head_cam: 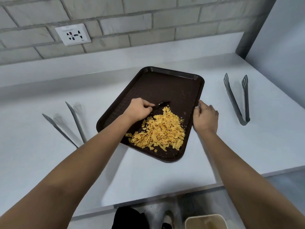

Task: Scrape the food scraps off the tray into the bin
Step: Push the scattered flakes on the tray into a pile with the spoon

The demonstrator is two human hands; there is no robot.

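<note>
A dark brown tray (165, 86) lies at an angle on the white counter. A heap of yellow food scraps (162, 131) covers its near half. My left hand (140, 109) is over the tray, shut on a black spoon (162, 104) whose bowl rests at the far edge of the heap. My right hand (205, 116) grips the tray's right rim. A beige bin (206, 221) stands on the floor below the counter's front edge, at the bottom right of the view.
Metal tongs (237, 100) lie on the counter right of the tray, and another pair of tongs (69, 124) lies to its left. A brick wall with a socket plate (73, 34) runs behind. A shoe (168, 220) shows on the floor beside the bin.
</note>
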